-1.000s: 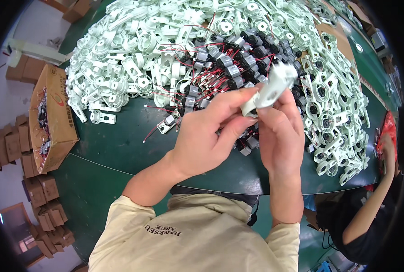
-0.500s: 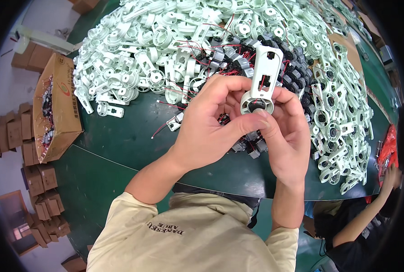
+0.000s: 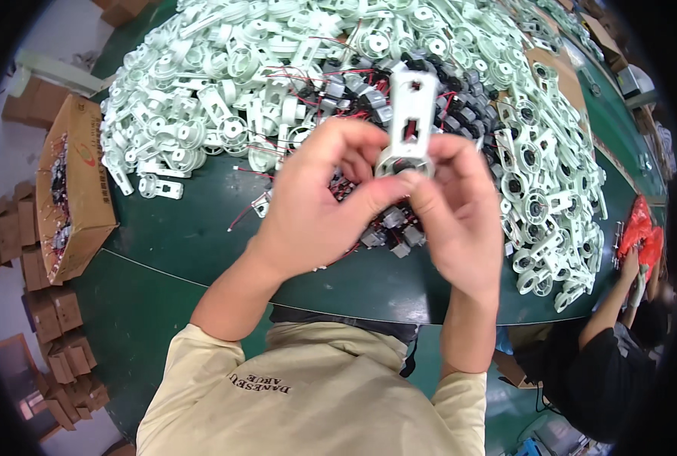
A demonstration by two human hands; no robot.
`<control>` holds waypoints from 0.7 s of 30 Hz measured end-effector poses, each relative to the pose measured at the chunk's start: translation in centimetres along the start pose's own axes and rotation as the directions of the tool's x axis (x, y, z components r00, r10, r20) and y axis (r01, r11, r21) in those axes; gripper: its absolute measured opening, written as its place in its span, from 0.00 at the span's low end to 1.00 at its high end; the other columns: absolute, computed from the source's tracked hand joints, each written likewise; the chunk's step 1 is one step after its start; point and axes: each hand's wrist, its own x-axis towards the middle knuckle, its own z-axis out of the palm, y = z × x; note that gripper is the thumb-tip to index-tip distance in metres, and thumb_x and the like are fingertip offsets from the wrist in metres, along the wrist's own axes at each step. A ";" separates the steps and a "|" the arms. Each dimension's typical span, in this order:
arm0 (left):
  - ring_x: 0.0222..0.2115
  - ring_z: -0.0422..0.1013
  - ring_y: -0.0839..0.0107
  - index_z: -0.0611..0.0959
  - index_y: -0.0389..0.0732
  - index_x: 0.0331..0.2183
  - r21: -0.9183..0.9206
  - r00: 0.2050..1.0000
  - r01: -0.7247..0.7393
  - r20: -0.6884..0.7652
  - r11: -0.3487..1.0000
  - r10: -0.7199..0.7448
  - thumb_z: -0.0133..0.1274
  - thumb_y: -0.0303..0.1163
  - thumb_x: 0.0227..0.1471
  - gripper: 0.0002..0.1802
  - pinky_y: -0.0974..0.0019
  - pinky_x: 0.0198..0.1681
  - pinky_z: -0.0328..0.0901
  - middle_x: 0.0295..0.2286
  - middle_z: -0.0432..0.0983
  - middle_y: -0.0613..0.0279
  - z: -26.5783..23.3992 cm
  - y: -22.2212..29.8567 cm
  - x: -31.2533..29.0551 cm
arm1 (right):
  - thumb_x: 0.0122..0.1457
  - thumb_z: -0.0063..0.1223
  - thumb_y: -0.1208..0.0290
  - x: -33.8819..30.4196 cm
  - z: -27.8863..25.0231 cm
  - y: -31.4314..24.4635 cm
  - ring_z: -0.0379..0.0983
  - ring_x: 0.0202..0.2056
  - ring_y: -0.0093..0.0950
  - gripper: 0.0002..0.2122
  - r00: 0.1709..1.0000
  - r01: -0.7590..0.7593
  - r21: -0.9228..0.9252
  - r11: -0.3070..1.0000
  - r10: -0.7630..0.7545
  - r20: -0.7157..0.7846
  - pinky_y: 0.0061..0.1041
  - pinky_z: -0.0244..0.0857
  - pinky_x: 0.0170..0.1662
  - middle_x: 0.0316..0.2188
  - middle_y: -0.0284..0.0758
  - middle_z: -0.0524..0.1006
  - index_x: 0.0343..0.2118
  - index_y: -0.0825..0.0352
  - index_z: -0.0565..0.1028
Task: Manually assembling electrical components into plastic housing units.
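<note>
Evidently the piece between the hands is partway through: the person's left hand (image 3: 308,205) and right hand (image 3: 461,216) are both half curled around a pale green bracket (image 3: 413,106), its slotted arm standing up past the fingers and its ring low between the two thumbs, which meet at the ring's near edge (the fingertips behind it are hidden, so their grip there cannot be told). A dark round insert (image 3: 408,163) shows within that ring, though blur hides whether it is fully seated. Beyond and to the left of the hands spreads a large heap of pale brackets (image 3: 224,114), whose rings mostly look bare; just past the hands, and partly beneath them, lies a pile of grey-and-black motors (image 3: 372,99) with red wires, loose and apparently unused. To the right of the right hand is a smaller group of brackets with dark centres (image 3: 534,209), which seem to be the ones already fitted. Judging by those amounts, far more is left than done. Well left of the left hand, a cardboard box (image 3: 87,194) holds further motors, so the supply looks ample
</note>
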 end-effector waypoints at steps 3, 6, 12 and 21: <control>0.33 0.70 0.76 0.73 0.37 0.46 0.101 0.964 0.084 -0.261 0.991 -0.055 0.62 0.29 0.47 0.23 0.72 0.37 0.66 0.36 0.72 0.62 -2.3 0.4 1.9 | 0.59 0.54 0.75 0.6 -4.2 -2.4 0.65 0.27 0.13 0.11 0.883 0.096 -0.397 0.913 -0.262 -0.388 0.12 0.59 0.29 0.31 0.29 0.74 0.44 0.71 0.70; 0.31 0.67 0.80 0.74 0.34 0.45 0.099 0.900 0.111 -0.432 0.989 -0.057 0.56 0.28 0.53 0.18 0.78 0.31 0.63 0.36 0.72 0.62 -6.5 -0.9 3.1 | 0.59 0.55 0.74 1.0 -10.2 -2.3 0.70 0.46 0.26 0.17 0.724 -0.021 -0.685 0.728 -0.461 -0.512 0.22 0.66 0.49 0.43 0.41 0.73 0.49 0.75 0.68; 0.24 0.64 0.86 0.80 0.36 0.40 0.270 0.872 0.292 -0.469 0.917 -0.140 0.53 0.29 0.55 0.11 0.78 0.25 0.58 0.32 0.74 0.69 -10.6 -2.7 3.4 | 0.58 0.55 0.75 -0.1 -8.3 -3.1 0.62 0.22 0.13 0.05 0.922 -0.193 -0.697 0.691 -0.114 -0.369 0.14 0.57 0.25 0.20 0.25 0.72 0.34 0.71 0.77; 0.26 0.71 0.76 0.82 0.37 0.37 0.405 0.870 0.353 -0.473 0.843 -0.137 0.56 0.35 0.51 0.13 0.71 0.33 0.66 0.28 0.78 0.62 -12.3 -4.2 3.0 | 0.48 0.61 0.76 0.1 -6.3 -2.3 0.70 0.22 0.33 0.07 0.997 -0.073 -0.928 0.367 0.009 -0.075 0.27 0.64 0.29 0.22 0.40 0.72 0.28 0.73 0.77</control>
